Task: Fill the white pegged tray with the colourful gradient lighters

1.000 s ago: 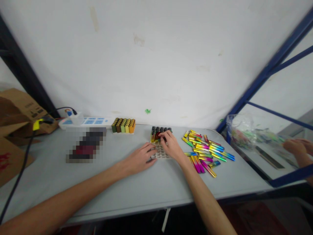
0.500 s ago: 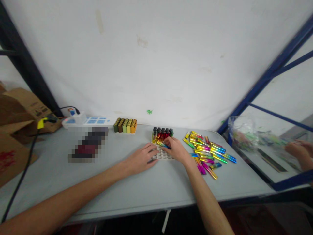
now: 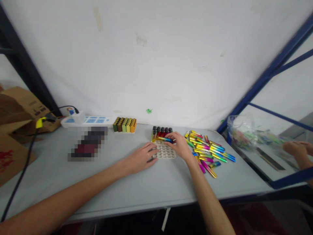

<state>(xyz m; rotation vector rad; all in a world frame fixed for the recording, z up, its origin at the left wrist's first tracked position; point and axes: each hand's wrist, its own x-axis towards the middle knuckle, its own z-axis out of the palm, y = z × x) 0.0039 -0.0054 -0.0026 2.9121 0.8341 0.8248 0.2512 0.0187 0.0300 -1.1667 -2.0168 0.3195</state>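
A white tray with rows of round holes lies on the grey table. Its back rows hold small dark-capped bottles with red and yellow bodies. My left hand rests at the tray's left edge, fingers apart, with nothing in it. Over the tray, just in front of the bottles, my right hand pinches a shiny gold-and-blue tube, held nearly level. To the right lies a loose pile of shiny multicoloured tubes.
A block of green, brown and orange tubes stands at the back, beside a white power strip. Cardboard boxes are at the left. Beyond a blue metal frame are plastic bags and another person's hands.
My right hand has moved slightly right and back with the tube, uncovering more of the tray's holes. My left hand has stayed at the tray's edge.
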